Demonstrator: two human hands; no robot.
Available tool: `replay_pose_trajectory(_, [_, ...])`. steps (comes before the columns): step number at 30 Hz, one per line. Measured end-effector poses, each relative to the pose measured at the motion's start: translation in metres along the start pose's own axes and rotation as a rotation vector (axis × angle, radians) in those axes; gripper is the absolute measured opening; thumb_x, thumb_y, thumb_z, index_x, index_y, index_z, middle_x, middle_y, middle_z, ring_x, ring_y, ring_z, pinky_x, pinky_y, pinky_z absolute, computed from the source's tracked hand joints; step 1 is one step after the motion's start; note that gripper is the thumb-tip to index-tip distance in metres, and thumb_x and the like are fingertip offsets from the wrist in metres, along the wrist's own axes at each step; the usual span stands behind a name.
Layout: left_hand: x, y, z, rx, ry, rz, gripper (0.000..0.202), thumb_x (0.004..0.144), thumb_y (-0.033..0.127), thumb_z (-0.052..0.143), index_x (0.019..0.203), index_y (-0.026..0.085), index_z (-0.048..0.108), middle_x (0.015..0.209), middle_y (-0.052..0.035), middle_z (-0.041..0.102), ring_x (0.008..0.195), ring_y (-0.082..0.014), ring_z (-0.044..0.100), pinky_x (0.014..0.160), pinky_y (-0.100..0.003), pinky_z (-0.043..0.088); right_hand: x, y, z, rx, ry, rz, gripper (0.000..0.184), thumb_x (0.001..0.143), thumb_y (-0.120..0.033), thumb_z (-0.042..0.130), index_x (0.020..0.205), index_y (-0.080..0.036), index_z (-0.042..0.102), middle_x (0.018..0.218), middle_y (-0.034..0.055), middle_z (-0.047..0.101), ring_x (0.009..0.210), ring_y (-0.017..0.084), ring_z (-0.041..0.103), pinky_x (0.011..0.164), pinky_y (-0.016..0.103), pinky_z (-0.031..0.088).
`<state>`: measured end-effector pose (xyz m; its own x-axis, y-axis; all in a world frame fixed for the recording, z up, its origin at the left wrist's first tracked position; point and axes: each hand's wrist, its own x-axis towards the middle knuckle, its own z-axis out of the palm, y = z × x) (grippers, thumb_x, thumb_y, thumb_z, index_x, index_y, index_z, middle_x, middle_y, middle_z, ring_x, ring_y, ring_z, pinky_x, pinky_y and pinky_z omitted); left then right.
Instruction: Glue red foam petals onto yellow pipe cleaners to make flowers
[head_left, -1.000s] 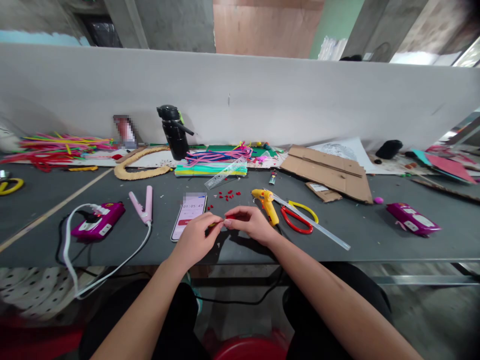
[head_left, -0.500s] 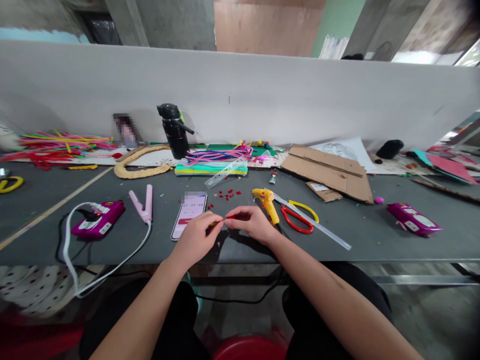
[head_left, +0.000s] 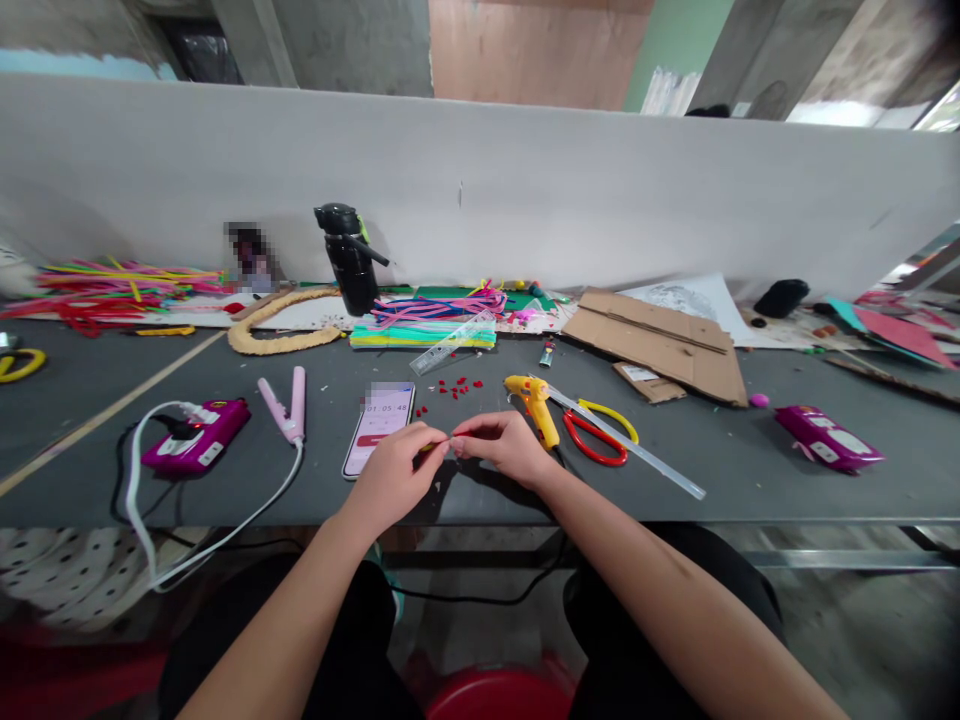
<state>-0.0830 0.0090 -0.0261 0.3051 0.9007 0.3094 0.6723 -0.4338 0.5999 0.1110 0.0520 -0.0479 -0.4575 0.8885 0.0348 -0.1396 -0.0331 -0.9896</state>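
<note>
My left hand and my right hand meet fingertip to fingertip just above the front of the table. Both are closed in a pinch. A thin red piece shows at the right fingertips, and a bit of yellow peeks out under the left fingers; both are too small to name. Partly behind my left hand lies a phone with a timer on its screen. Several tiny red scraps are scattered beyond my hands. Close to my right hand is a yellow glue gun.
Right of the glue gun lie red-and-yellow-handled scissors and a clear glue stick. On the left are a pink hair straightener and a purple power strip. Behind stand a black bottle, pipe cleaners and cardboard.
Both hands stay in nearly the same pinch at the same spot. The view shifts very slightly; nothing on the table visibly moves.
</note>
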Motion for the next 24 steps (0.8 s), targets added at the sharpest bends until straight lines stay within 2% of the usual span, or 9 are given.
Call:
replay_pose_trajectory(4, [-0.0006,0.0001,-0.0005,-0.010,0.008,0.006,0.018,0.097,0.027,0.050,0.093,0.020,0.066,0.089,-0.0022,0.065,0.083,-0.0157,0.059,0.076,-0.030,0.043,-0.0012,-0.0026,0.0009,-0.007,0.003,-0.010,0.033,0.066,-0.037,0.085,0.089,-0.014,0.076,0.076,0.0026,0.072,0.068,0.012,0.063,0.071,0.027,0.051])
replay_pose_trajectory(10, [-0.0007,0.0000,0.0001,-0.007,-0.002,0.009,0.015,0.096,0.024,0.051,0.090,0.020,0.065,0.088,-0.0015,0.065,0.083,-0.0157,0.059,0.075,-0.030,0.043,-0.0024,-0.0022,0.0008,0.034,-0.053,0.031,0.050,0.061,-0.031,0.089,0.106,-0.017,0.072,0.088,0.0027,0.072,0.080,0.013,0.065,0.079,0.028,0.052])
replay_pose_trajectory(14, [-0.0011,-0.0015,0.0010,-0.002,0.013,0.009,0.018,0.097,0.028,0.049,0.091,0.020,0.065,0.088,-0.0019,0.064,0.083,-0.0160,0.059,0.075,-0.030,0.043,-0.0014,0.0014,-0.0010,0.011,-0.042,-0.010,0.040,0.064,-0.032,0.087,0.098,-0.016,0.073,0.085,0.0015,0.071,0.075,0.011,0.063,0.076,0.026,0.051])
replay_pose_trajectory(24, [0.0005,0.0003,0.0009,0.014,0.010,0.013,0.018,0.097,0.028,0.048,0.090,0.021,0.064,0.087,-0.0033,0.065,0.082,-0.0175,0.059,0.074,-0.031,0.044,-0.0007,0.0019,-0.0006,-0.039,0.011,-0.027,0.037,0.063,-0.038,0.087,0.088,-0.014,0.074,0.079,0.0019,0.070,0.070,0.012,0.061,0.069,0.027,0.048])
